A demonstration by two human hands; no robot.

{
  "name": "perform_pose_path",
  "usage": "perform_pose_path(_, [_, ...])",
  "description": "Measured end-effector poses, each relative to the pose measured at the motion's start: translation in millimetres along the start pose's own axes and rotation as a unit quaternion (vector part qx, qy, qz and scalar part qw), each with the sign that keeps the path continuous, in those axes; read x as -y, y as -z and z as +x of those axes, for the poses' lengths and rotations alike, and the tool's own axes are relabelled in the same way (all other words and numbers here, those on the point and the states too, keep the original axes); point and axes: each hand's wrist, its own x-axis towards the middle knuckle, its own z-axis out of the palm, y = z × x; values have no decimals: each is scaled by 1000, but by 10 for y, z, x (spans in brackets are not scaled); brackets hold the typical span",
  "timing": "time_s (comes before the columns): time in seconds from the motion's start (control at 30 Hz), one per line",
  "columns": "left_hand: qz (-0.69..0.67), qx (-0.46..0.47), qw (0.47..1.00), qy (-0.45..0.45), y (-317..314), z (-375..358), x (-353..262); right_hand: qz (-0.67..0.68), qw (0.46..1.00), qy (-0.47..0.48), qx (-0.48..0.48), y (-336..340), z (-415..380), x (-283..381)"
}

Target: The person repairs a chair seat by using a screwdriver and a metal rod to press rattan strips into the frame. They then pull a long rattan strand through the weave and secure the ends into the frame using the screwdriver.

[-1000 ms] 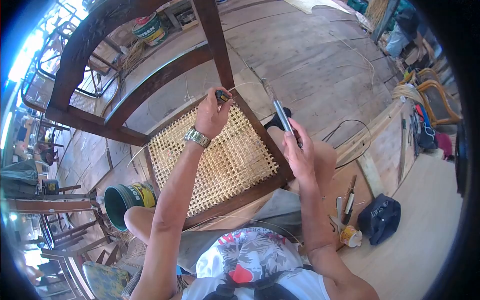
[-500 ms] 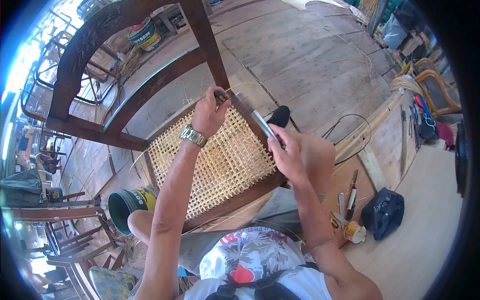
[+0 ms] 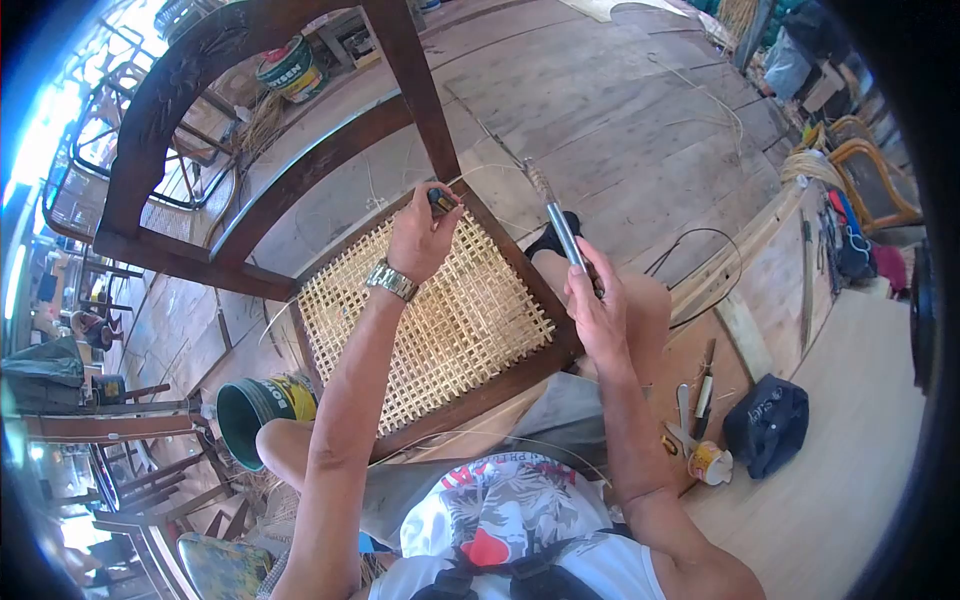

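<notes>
I see the left hand (image 3: pixel 418 245), fingers curled round a dark tool (image 3: pixel 440 201), near the far corner of the cane seat (image 3: pixel 440 315); the right hand (image 3: pixel 600 305) clasps a hammer (image 3: pixel 563 232). A crooked swing could hurt knuckles.

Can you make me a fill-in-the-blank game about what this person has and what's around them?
1. The left hand has a metal ____ on its wrist.
2. The silver-shafted tool is held in the ____.
3. The woven seat is part of a dark wooden ____.
4. The cap is dark ____.

Missing words: watch; right hand; chair; blue.
</notes>
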Motion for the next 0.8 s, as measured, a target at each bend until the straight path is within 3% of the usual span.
perform_pose_path(0.23, [-29,-37,999,11,117,38,-88,-19,999,14,-30,-87,-13,-79])
perform_pose_path(0.5, [0,11,1000,-18,5,61,16,-48,998,13,-30,-216,-100,-29])
perform_pose_path(0.57, [1,14,1000,-13,33,37,-56,-132,988,75,39,-221,-110,-164])
perform_pose_path(0.6, [3,19,1000,-10,45,28,-104,-131,984,64,100,-183,-89,-179])
perform_pose_path(0.63, [5,25,1000,-7,61,13,-126,-131,984,64,102,-166,-88,-205])
perform_pose_path(0.7, [-4,9,1000,-14,53,6,-72,-98,994,-6,44,-161,-66,-289])
perform_pose_path(0.73, [-17,-4,1000,-20,30,0,-54,-121,990,70,-5,-198,-54,-347])
perform_pose_path(0.8, [-36,-17,999,-23,12,-26,-83,-82,996,38,-19,-138,-73,-309])
